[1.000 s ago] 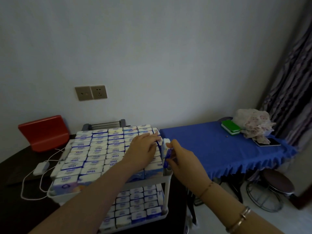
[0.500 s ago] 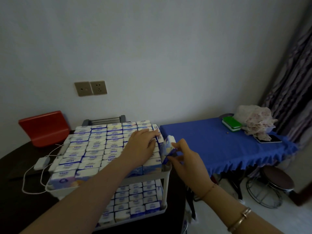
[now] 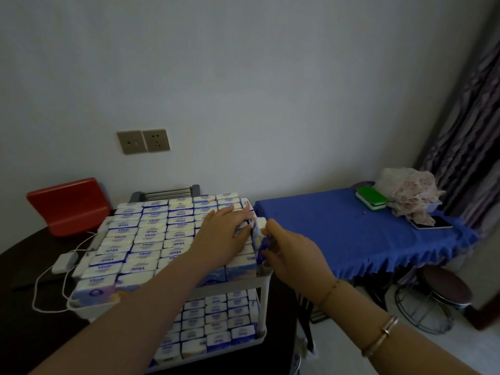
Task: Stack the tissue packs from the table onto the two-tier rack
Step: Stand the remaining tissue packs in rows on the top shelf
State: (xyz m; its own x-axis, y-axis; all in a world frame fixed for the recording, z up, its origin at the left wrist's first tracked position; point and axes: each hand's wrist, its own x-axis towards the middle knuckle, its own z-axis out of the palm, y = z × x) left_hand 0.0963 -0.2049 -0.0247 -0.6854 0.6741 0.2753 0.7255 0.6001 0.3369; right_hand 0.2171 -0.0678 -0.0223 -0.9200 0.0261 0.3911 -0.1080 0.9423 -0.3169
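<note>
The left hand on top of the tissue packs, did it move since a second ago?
No. The left hand stays flat on the same packs by the top tier's right edge. Only the camera shifted, so the whole rack sits differently in view.

Single head-worn wide-angle view, looking forward and slightly down from above the person's forearms. Close on the two-tier rack [image 3: 238, 286] at lower centre; blue-clothed table [image 3: 338, 234] to the right, wall with socket plate [image 3: 143, 141] straight ahead. Edges bow from lens distortion. No second view.
</note>
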